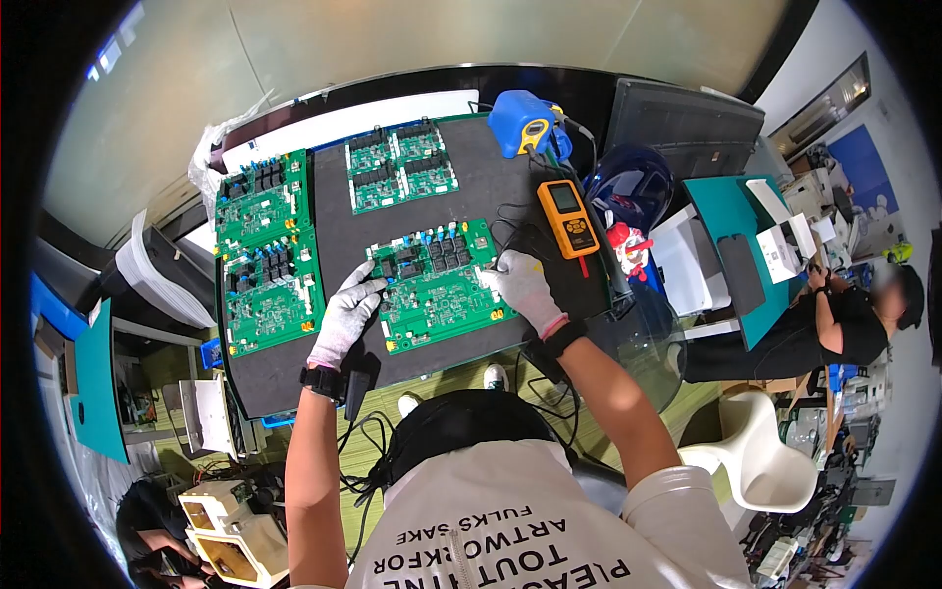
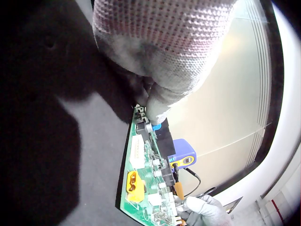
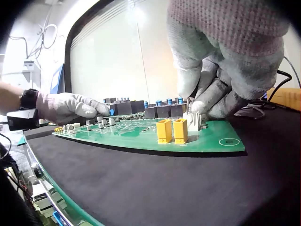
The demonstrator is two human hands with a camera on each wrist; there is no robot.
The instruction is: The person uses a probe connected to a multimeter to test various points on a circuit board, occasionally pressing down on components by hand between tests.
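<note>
A green circuit board (image 1: 442,285) lies on the dark mat at the front. My gloved left hand (image 1: 351,306) reaches its left edge with extended fingers; in the right wrist view that left hand (image 3: 70,107) touches beside a small blue part. At the board's right side is my gloved right hand (image 1: 528,290). Its thumb and fingers pinch around a white connector (image 3: 193,121), next to two yellow connectors (image 3: 172,131). Fingers partly cover the connector. In the left wrist view, the board (image 2: 146,174) shows under the left fingertips.
Two similar boards (image 1: 270,294) stand in a column at left, and several smaller boards (image 1: 400,167) lie behind. An orange meter (image 1: 567,219) and a blue device (image 1: 522,124) are at right, with black cables nearby. A person (image 1: 863,314) is at another table, far right.
</note>
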